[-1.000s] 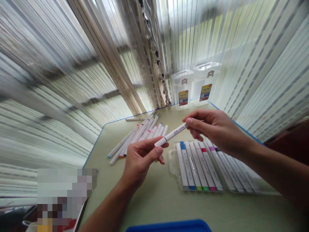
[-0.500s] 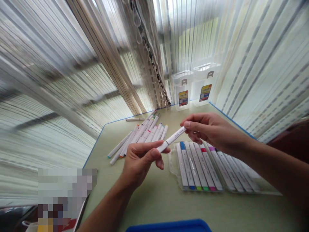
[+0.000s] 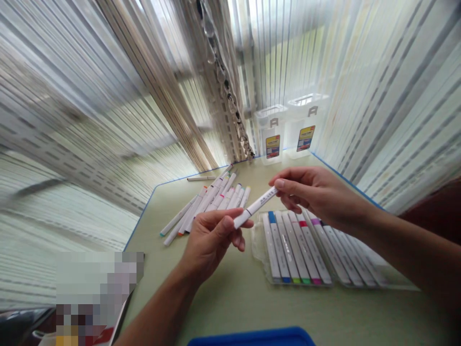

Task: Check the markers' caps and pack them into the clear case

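Observation:
A white marker pen (image 3: 257,205) is held slantwise in the air between my two hands. My left hand (image 3: 216,235) pinches its lower left end between thumb and fingers. At the upper right end, the thumb and fingertips of my right hand (image 3: 306,190) close on it. Below my right hand lies an open clear case (image 3: 256,240) with several white markers (image 3: 295,250) side by side, their ends in blue, green, red and purple. Behind my left hand is a loose pile of white markers (image 3: 212,197) with coloured ends.
Two clear plastic boxes (image 3: 288,144) with yellow and blue labels stand at the table's far corner. A blue object's edge (image 3: 252,336) shows at the near side. String curtains (image 3: 108,96) surround the blue-edged green table (image 3: 223,298). A pixelated patch covers the lower left.
Almost nothing differs. Both hands keep the marker in the same place, its printed side turned slightly, and the view has shifted a little.

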### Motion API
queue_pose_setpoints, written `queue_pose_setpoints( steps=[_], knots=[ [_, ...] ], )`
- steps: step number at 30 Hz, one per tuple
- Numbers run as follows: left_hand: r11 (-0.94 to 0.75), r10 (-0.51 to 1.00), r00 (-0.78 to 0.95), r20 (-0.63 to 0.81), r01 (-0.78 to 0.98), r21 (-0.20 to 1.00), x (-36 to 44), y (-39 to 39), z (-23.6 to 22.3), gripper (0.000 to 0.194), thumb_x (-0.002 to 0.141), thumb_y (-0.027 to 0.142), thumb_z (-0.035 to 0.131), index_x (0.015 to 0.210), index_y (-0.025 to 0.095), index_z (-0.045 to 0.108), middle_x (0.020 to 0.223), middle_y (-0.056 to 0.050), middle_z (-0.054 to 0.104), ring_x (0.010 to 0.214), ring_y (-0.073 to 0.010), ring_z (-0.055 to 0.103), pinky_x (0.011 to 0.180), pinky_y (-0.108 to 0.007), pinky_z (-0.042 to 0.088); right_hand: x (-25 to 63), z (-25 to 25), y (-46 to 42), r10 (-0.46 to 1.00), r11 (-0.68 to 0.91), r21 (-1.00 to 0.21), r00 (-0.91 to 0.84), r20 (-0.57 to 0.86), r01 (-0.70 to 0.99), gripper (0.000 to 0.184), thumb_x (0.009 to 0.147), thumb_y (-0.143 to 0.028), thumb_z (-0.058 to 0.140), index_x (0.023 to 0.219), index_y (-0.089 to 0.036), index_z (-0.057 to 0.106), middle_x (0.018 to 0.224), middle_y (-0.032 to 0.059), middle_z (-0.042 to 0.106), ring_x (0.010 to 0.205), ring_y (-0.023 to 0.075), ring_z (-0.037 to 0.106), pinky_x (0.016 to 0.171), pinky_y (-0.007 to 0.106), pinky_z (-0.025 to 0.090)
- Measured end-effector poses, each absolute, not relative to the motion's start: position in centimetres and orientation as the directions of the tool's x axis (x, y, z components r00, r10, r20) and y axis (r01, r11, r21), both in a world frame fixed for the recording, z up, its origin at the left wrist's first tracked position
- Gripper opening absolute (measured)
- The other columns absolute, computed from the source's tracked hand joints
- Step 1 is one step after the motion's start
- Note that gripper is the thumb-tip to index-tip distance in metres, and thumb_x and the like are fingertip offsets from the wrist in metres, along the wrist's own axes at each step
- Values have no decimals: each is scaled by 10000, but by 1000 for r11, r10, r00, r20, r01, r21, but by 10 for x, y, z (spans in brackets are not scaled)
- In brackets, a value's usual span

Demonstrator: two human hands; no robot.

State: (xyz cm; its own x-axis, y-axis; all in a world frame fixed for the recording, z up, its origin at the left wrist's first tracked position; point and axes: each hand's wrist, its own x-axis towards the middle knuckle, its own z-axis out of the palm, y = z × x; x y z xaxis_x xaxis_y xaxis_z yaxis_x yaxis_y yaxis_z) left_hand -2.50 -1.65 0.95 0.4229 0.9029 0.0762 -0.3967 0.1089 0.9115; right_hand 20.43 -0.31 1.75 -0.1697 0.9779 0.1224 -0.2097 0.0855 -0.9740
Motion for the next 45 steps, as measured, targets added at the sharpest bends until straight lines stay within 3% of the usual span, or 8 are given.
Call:
queue_pose_setpoints(
  steps=[8,14,24,31,45],
  knots=[
    [76,901,425,86,-351,933,-28,-15,7,261,696,222,885,946,260,824,839,-80,806,509,-95,657,499,-195,549,204,19,-4,978,106,-975,-155,138,-197,238,820,-365,764,796,-140,691,601,-16,578,466,76,483,423,232,359],
    [57,928,367,68,-318,946,-27,-13,8,212,754,197,825,966,207,822,847,-95,800,527,-73,612,543,-203,551,205,21,-7,977,188,-980,-93,193,-66,195,864,-325,708,797,-143,682,564,-18,570,464,83,501,431,226,391],
    [30,973,230,25,-234,972,-26,-10,3,157,800,261,767,906,158,818,823,-104,785,518,-96,597,521,-239,540,204,25,-11,963,268,-962,-53,265,50,203,839,-369,746,803,-175,698,558,-4,582,474,108,530,421,242,405],
    [-48,972,224,73,-114,992,-28,-9,-2,211,787,253,800,979,165,804,820,-79,779,531,-95,611,558,-244,537,205,21,-10,963,264,-962,-65,260,69,186,866,-354,718,824,-174,703,562,-1,590,476,109,537,423,241,403],
    [-16,974,226,36,-90,996,-27,-9,2,142,801,266,797,843,144,736,717,1,708,532,-89,610,550,-224,515,206,16,-10,950,291,-949,-153,272,123,208,875,-354,711,842,-149,712,572,-4,593,473,99,533,404,220,386]
  ],
)
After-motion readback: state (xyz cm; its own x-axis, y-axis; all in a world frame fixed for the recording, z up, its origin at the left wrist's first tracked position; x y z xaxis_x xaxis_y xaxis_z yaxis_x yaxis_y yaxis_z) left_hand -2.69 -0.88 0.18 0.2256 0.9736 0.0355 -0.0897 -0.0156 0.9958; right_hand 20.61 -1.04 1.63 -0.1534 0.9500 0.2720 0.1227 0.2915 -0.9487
